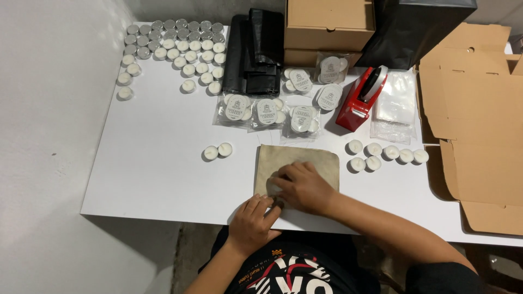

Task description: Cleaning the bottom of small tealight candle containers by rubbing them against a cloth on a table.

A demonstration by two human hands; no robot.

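Observation:
A tan square mat [305, 160] lies on the white table [158, 169] near its front edge. My right hand [302, 188] rests on the mat's front part, fingers curled over something small that I cannot make out. My left hand [251, 220] sits at the table's front edge, just left of the right hand, fingertips touching a small dark thing [278, 203]. Two white tealight candles [218, 151] stand left of the mat. Several more tealights [384, 155] stand to its right.
Many tealights [174, 51] fill the back left corner. Clear packets of candles with round labels [267, 111] lie behind the mat. A red tape dispenser [359, 100], clear bags [393, 106], black bags [256, 49], cardboard boxes [329, 24] and flat cardboard [479, 125] stand further back and right.

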